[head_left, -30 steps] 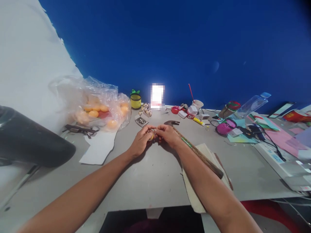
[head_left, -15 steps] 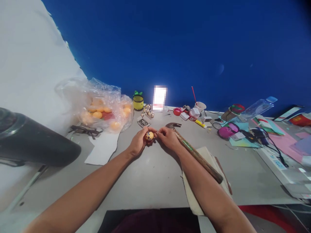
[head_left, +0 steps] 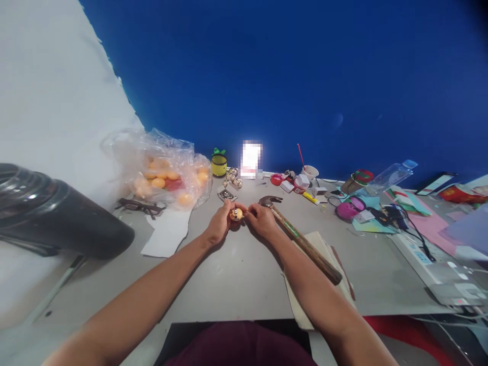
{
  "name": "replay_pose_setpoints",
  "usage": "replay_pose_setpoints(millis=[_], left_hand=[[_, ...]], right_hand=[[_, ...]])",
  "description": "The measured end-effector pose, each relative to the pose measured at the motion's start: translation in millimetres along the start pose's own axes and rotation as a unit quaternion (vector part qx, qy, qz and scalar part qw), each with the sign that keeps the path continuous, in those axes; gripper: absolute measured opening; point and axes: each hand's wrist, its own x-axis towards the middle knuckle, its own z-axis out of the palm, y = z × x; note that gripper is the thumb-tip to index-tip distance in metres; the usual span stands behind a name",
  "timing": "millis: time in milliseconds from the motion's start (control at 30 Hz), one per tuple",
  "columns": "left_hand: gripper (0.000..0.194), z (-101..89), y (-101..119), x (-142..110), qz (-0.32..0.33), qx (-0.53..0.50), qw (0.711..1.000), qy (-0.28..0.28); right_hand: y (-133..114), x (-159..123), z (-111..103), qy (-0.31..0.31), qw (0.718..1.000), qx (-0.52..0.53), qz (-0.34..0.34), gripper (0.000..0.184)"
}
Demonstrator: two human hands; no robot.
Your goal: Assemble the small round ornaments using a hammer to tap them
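Note:
My left hand (head_left: 218, 223) is curled round a small orange ball (head_left: 235, 214) studded with shiny bits, holding it just above the grey table (head_left: 236, 274). My right hand (head_left: 261, 219) pinches at the ball's right side with thumb and forefinger. What the right fingertips hold, if anything, is too small to see. A hammer with a wooden handle (head_left: 301, 238) lies just right of my right wrist, head pointing away from me.
A clear plastic bag of orange balls (head_left: 163, 170) sits at back left, beside black glasses (head_left: 139, 206) and white paper (head_left: 165, 233). A small tray of studs (head_left: 225, 193), a yellow cup (head_left: 218, 163), craft clutter, a bottle (head_left: 389, 175) and a power strip (head_left: 419, 254) lie behind and right. A black lamp head (head_left: 57, 213) looms left.
My left fingers have shifted so the orange ball shows between both hands. The camera view has drifted slightly; the hands stay in the same place.

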Motion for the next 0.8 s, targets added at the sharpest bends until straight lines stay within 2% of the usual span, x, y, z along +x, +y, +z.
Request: replay_pose_setpoints(millis=[167,367,500,567,667,700,800], left_hand=[[0.070,-2.6,1.0,2.0,0.004,-0.014,1.000,0.006],[0.064,-6.4,-0.7,10.2,0.004,-0.076,0.997,0.007],[0.048,-8.2,-0.7,15.2,0.006,-0.106,0.994,0.025],[0.038,-9.3,-0.3,16.3,0.004,-0.109,0.993,0.037],[0.032,-12.1,0.2,17.0,0.008,-0.107,0.993,0.042],[0.032,-13.1,0.3,17.1,0.010,-0.105,0.994,0.040],[0.039,-15.2,0.8,17.2,0.015,-0.106,0.993,0.043]], right_hand=[[-0.6,1.1,2.4,0.011,1.000,-0.005,0.008,0.025],[-0.3,2.7,3.9,0.016,1.000,0.001,0.014,0.016],[-9.8,2.4,-3.3,-0.036,0.999,-0.040,-0.006,0.007],[-18.4,4.3,-11.7,-0.089,0.994,-0.063,-0.021,0.004],[-33.5,8.1,-29.2,-0.188,0.981,-0.051,-0.009,0.012],[-38.2,8.5,-35.6,-0.193,0.981,-0.028,0.000,0.015],[-48.4,5.6,-53.1,-0.108,0.991,0.081,0.021,0.014]])
